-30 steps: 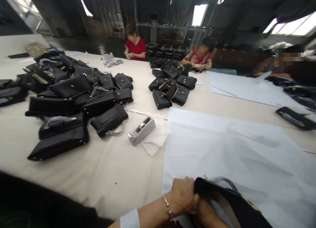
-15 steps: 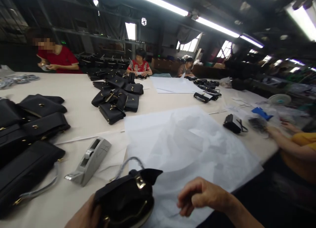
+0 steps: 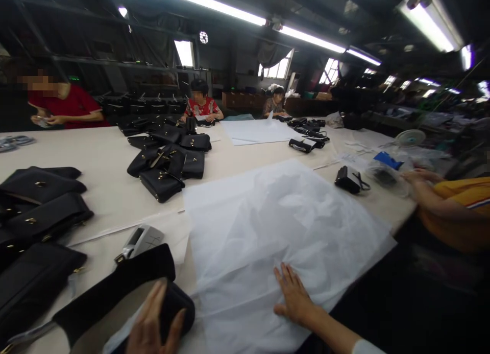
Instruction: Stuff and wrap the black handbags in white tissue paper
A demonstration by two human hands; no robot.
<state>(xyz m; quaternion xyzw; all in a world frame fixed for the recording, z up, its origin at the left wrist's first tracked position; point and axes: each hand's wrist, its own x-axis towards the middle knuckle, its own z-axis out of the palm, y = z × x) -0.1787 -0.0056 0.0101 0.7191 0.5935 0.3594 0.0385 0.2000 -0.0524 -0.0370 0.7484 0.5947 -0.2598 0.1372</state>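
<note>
Left hand point(image 3: 151, 323): set on the right-hand end of a black bag point(image 3: 122, 282), with the thumb apart from the fingers and part of that rounded end between them. The palm is cut off by the frame edge, so whether it bears the bag's weight or merely steadies it cannot be told.

Right hand point(image 3: 295, 299): opened out, fingers spread and palm down on the white paper point(image 3: 237, 272); nothing is held.

Governing relation: the bag lies wholly on the left hand's side, its long axis slanting from low on the outer left up toward the paper. Its mouth gapes, showing a pale lining. The rounded end under the left hand is just beside the paper's left edge (whether the two touch is not clear). The left hand is the nearer to the bag; the right hand is well apart from it, across a stretch of paper.

Surroundings: a tape dispenser point(image 3: 147, 239) stands just beyond the bag from the left hand, partly hidden by it. More black bags point(image 3: 42, 216) lie piled to the left hand's outer side. Beyond the right hand, outward, is a co-worker's yellow sleeve point(image 3: 461, 195).
</note>
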